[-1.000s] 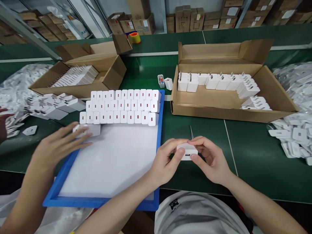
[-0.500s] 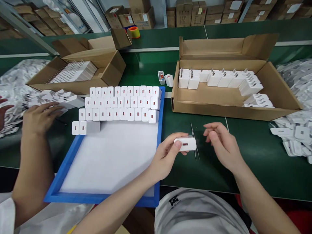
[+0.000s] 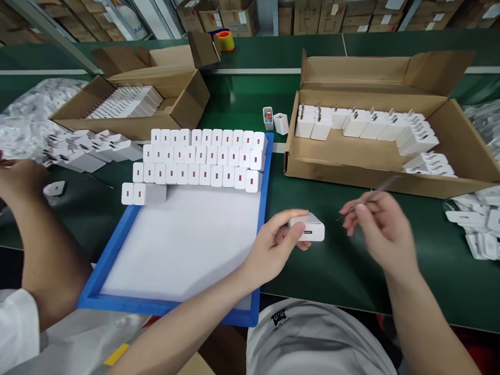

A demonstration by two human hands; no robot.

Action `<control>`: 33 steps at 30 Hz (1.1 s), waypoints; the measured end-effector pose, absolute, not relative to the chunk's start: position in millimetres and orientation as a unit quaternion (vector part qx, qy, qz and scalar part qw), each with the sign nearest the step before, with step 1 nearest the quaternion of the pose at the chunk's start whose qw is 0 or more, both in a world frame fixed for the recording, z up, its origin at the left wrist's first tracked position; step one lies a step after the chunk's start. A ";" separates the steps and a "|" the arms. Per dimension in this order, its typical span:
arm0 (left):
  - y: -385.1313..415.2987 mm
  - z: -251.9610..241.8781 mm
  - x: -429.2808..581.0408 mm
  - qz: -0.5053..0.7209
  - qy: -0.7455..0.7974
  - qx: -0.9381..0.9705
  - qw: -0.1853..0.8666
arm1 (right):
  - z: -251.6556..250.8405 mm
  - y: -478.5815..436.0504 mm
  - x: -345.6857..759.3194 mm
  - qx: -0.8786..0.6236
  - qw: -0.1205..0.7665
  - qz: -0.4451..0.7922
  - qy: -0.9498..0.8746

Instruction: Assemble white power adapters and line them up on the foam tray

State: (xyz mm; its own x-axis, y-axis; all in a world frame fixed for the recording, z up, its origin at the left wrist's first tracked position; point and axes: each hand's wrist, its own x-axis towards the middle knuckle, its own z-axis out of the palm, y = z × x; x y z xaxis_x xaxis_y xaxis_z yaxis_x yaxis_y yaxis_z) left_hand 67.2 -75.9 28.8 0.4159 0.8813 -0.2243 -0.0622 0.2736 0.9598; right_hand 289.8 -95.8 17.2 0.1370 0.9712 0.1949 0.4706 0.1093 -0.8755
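Between the thumb and fingers of my left hand (image 3: 277,239) is a white USB charger (image 3: 312,230), its dark port slot facing me. My right hand (image 3: 380,229) is closed on a pair of thin metal tweezers (image 3: 380,188); one end sticks out toward the upper right, the fine tips point left toward the charger without touching it. Left of my left hand lies a blue-rimmed white tray (image 3: 262,208), with several rows of white chargers (image 3: 205,155) standing at its far side, ports facing me.
An open cardboard box (image 3: 351,179) with white plug chargers stands at the far right; another box (image 3: 128,123) is far left. Two small white housings (image 3: 280,124) sit between them. White flat parts (image 3: 482,221) are piled at right. A co-worker's arm (image 3: 42,229) works at left.
My right hand has picked the tweezers up off the table. The charger in my left hand has turned, showing its top. The co-worker's hand has moved left from the pile of chargers.
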 end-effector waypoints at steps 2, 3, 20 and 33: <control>-76.4 27.3 68.0 0.335 0.425 0.502 0.675 | 27.7 -103.5 288.1 -0.487 0.591 0.361 -0.532; -76.6 26.5 68.5 0.332 0.430 0.505 0.670 | 30.9 -107.5 284.7 -0.434 0.632 0.380 -0.518; -80.1 19.2 73.6 0.314 0.442 0.548 0.637 | 25.5 -117.8 258.8 -0.401 0.606 0.351 -0.590; -77.9 23.4 72.7 0.321 0.439 0.593 0.594 | 26.0 -117.8 258.7 -0.425 0.666 0.297 -0.536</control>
